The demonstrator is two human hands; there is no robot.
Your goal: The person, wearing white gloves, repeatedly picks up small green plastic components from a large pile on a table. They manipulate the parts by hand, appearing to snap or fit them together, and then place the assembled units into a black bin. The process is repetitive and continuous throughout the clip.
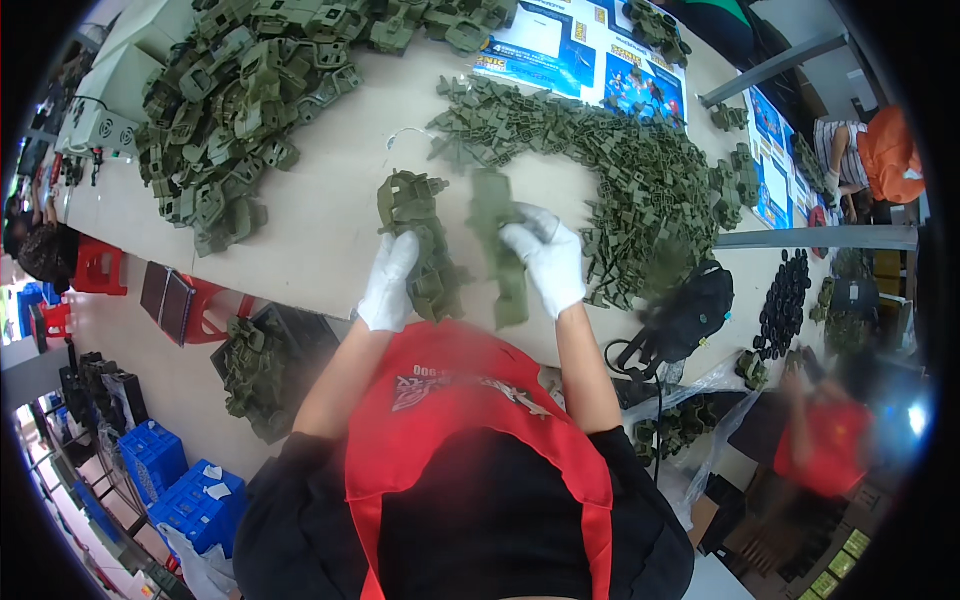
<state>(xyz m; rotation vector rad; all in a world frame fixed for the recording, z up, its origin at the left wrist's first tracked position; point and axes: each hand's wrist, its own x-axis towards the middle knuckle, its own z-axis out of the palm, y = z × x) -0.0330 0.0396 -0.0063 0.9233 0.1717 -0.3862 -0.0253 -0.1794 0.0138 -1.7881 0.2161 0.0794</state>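
Observation:
Both of my hands wear white gloves and are held over the near edge of the pale table. My left hand (390, 281) is closed round the side of a long, dark green plastic part (428, 250) with raised shapes and openings. Close beside it, my right hand (545, 255) grips the right edge of a flatter, paler green plastic strip (490, 215), slightly blurred. The strip stands upright in view, apart from the left part. A thin pale loop (405, 134) lies on the table beyond my hands.
A big heap of green plastic parts (240, 120) covers the table's far left. Many small green pieces (640, 170) spread from the middle to the right. Printed blue-and-white sheets (545, 50) lie behind them. A black bag (685, 315) sits at the right edge. A co-worker in red (825, 445) is at lower right.

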